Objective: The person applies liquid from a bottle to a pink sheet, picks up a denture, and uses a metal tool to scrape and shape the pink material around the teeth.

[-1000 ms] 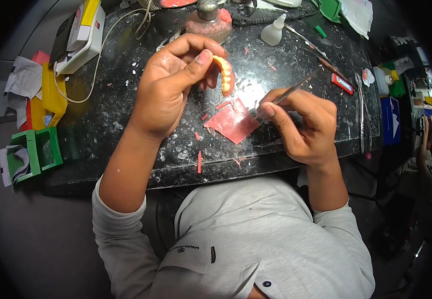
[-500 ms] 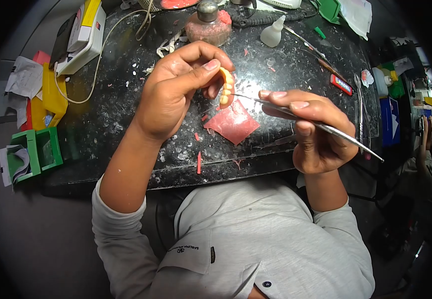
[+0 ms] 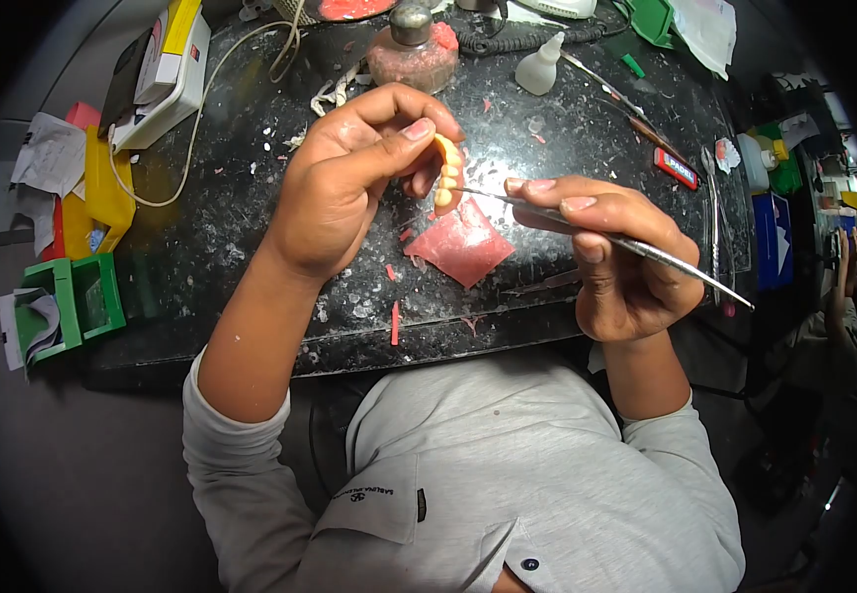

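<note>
Between the thumb and fingers of my left hand (image 3: 354, 173) is a curved row of artificial teeth (image 3: 447, 178), with several yellowish-white teeth facing right. My right hand (image 3: 631, 252) grips a slim metal dental carving tool (image 3: 666, 260) like a pen. The tool's thin tip meets the edge of the teeth at their lower right side; whether it presses in is too small to tell. Beneath the teeth, a pink wax sheet (image 3: 465, 244) lies on the black worktable (image 3: 349, 316). My left fingers hide the upper end of the tooth row.
A glass spirit burner (image 3: 414, 54) with a metal cap and a white dropper bottle (image 3: 541, 67) stand at the back. Several tools and a red PADEL box (image 3: 676, 169) lie to the right. A green tray (image 3: 73, 301) is at the left edge, and a wax strip (image 3: 395, 323) lies near the front.
My right hand and the carving tool have shifted slightly left, with the tip staying at the teeth. My left hand and the tooth row have barely moved.
</note>
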The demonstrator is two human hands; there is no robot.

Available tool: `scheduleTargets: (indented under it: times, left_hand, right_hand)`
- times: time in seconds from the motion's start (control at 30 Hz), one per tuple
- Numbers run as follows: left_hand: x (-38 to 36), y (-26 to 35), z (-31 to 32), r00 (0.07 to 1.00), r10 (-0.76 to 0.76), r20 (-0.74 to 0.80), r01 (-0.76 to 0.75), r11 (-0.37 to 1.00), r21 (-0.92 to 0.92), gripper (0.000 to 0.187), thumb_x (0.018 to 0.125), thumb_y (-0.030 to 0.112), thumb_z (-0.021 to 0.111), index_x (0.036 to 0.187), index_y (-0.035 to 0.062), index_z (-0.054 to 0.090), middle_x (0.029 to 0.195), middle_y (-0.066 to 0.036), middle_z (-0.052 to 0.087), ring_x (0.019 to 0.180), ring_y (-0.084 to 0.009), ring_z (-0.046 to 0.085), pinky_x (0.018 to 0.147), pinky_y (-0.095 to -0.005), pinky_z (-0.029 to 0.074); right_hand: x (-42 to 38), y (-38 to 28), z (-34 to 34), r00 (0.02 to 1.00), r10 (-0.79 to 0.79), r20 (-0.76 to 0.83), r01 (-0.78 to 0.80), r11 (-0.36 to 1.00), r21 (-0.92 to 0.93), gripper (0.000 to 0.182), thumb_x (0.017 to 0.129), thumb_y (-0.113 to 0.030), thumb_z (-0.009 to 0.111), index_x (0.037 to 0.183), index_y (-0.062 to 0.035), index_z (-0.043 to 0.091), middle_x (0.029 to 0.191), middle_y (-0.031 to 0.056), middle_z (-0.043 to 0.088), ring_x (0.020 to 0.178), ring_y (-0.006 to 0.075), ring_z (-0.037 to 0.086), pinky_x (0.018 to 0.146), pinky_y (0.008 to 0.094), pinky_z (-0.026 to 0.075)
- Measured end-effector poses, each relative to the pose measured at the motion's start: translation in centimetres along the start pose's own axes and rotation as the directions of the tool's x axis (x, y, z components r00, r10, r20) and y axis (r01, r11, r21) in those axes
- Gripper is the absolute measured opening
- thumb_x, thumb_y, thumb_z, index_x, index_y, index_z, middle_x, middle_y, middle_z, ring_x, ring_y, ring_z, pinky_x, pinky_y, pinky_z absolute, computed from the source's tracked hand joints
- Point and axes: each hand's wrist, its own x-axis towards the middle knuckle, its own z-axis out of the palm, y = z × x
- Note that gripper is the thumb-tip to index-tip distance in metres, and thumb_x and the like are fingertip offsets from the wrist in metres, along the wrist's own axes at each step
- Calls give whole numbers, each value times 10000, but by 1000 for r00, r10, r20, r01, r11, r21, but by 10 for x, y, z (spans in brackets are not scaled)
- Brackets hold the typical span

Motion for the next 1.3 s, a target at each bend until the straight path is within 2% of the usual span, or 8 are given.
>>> scheduleTargets:
  times: [0.83, 0.9, 0.93, 0.97, 1.03, 1.07, 1.1, 1.3]
  left_hand:
    - [1, 0, 4, 999, -25, -25, 25, 999, 21, 208, 1058, 137, 515, 1117, -47, 593, 880, -109, 618, 746, -169, 588, 686, -299, 480]
    - [1, 0, 3, 999, -13, -38, 14, 1000, 20, 208, 1056, 136, 515, 1114, -46, 596, 874, -108, 617, 740, -170, 588, 684, -300, 479]
    - [1, 0, 3, 999, -19, -30, 19, 1000, 0, 209, 1051, 136, 516, 1108, -46, 599, 871, -111, 620, 740, -172, 592, 685, -304, 480]
    - [1, 0, 2, 1000, -22, -21, 22, 1000, -20, 210, 1046, 137, 518, 1103, -46, 603, 868, -114, 624, 740, -175, 597, 685, -309, 480]
    - [0, -1, 3, 999, -5, -45, 4, 1000, -12, 203, 1036, 136, 518, 1099, -31, 614, 877, -105, 641, 744, -164, 609, 695, -297, 472]
    - [0, 0, 3, 999, -22, -36, 22, 1000, -19, 198, 1035, 138, 517, 1098, -20, 619, 889, -97, 649, 748, -155, 614, 700, -286, 466]
    - [0, 0, 3, 999, -39, -30, 38, 999, -28, 193, 1035, 139, 516, 1098, -9, 624, 901, -89, 658, 753, -146, 619, 705, -275, 460]
    - [1, -4, 5, 998, -60, -18, 58, 996, -73, 200, 1031, 141, 533, 1100, -10, 646, 884, -85, 688, 725, -118, 628, 691, -244, 463]
  right_hand:
    - [-2, 2, -4, 996, -50, -74, 52, 998, 25, 129, 961, 53, 666, 1049, 146, 671, 974, 237, 734, 894, 316, 763, 799, 402, 644]
    - [-7, -1, -11, 980, 126, -154, -114, 990, 82, 116, 979, 32, 656, 1030, 136, 669, 975, 229, 727, 858, 284, 760, 766, 386, 650]
    - [-8, -5, -10, 954, 199, -225, -198, 980, 25, 96, 989, 19, 656, 981, 115, 657, 899, 185, 722, 741, 201, 726, 662, 301, 611]
    - [-6, -6, -13, 957, 193, -215, -191, 981, 28, 96, 989, 19, 656, 981, 115, 657, 899, 185, 722, 741, 201, 726, 662, 301, 611]
    - [-1, -9, -26, 916, 382, -117, -392, 917, -73, 111, 979, 13, 679, 891, 73, 648, 789, 110, 699, 634, 120, 643, 563, 239, 506]
    - [0, -12, -34, 873, 484, -57, -478, 826, -300, 167, 941, -9, 730, 809, 37, 637, 692, 67, 657, 563, 90, 570, 519, 249, 428]
    - [11, -21, -40, 850, 523, 68, -392, 713, -580, 175, 898, -38, 769, 787, 33, 652, 680, 97, 648, 553, 126, 589, 525, 287, 445]
    - [0, -16, -52, 723, 678, 130, -358, 529, -770, 170, 847, -77, 820, 863, 21, 683, 718, 152, 645, 556, 225, 608, 535, 321, 459]
